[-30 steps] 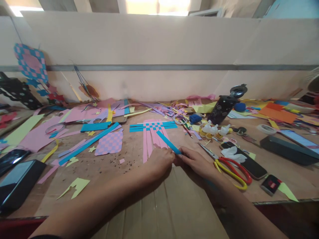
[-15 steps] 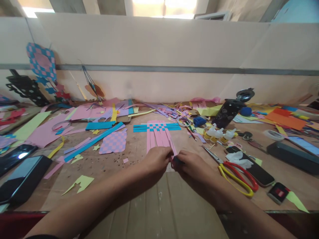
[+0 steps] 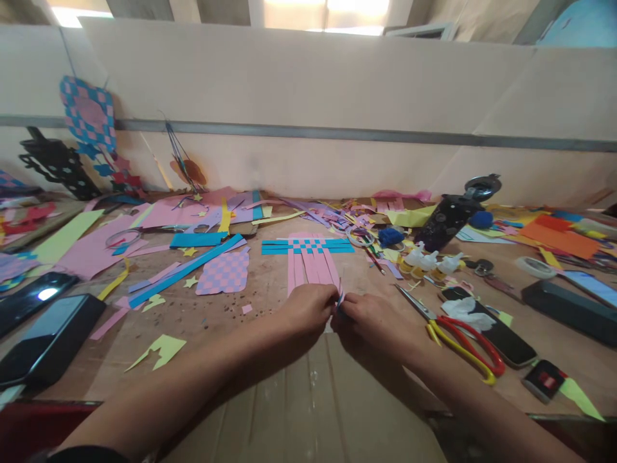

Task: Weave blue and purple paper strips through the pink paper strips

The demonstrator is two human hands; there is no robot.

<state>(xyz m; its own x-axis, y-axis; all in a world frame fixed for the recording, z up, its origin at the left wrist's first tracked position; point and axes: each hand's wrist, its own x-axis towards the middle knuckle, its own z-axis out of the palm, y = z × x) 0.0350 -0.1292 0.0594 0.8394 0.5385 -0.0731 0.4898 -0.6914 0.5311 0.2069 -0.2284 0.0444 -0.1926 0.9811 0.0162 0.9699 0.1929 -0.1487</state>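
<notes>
A woven paper mat (image 3: 307, 247) lies on the wooden worktop (image 3: 216, 318), with blue strips crossing pink ones in a small checkered band. Its long pink paper strips (image 3: 311, 273) run toward me and end between my hands. My left hand (image 3: 308, 310) and my right hand (image 3: 376, 325) meet at the strip ends, fingertips pinched close together. A narrow blue paper strip (image 3: 340, 298) shows only as a short piece between them, and the rest of it is hidden by my fingers.
Red-and-yellow-handled scissors (image 3: 463, 344) lie to the right, beside a black phone (image 3: 501, 337). Small white bottles (image 3: 427, 258) stand behind them. To the left lie a pink-and-purple checkered sheet (image 3: 224, 272), a long blue strip (image 3: 186, 270) and dark devices (image 3: 51, 337). Paper scraps cover the back.
The blue strip, earlier lying diagonally across the pink strips, is now mostly hidden between my fingers. My hands have moved closer together. The view has shifted slightly.
</notes>
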